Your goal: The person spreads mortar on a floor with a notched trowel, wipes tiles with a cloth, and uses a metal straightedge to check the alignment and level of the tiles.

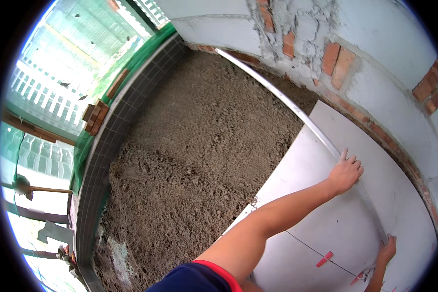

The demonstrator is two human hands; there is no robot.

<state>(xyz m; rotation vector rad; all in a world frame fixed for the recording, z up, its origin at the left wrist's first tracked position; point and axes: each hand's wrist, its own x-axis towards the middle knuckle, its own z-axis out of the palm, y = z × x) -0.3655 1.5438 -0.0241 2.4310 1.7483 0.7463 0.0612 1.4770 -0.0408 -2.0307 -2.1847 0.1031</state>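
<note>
The right hand is closed around the near end of a long, slim, silver-coloured metal bar. Ahead and to its left, the left hand grips the same bar further along, fingers bent over it and one finger stretched out; the hands stand well apart, likely because so long a piece swings less when held at two points.

Left of the right hand, small red flat clips lie across the dark joint between large, glossy white tiles, probably to keep the edges aligned. The tiles spread beneath both hands; whether the bar touches them I cannot tell.

Left of and beyond the left hand is a bed of coarse, crumbly grey-brown mortar, running up to the tile edge, presumably as their base. The bar's far end reaches over it towards a patchy white wall with exposed red brick.

Farthest left of the hands, a low, curved wall of small dark-grey tiles bounds the mortar, with loose reddish-brown bricks stacked on its ledge beside green netting.
</note>
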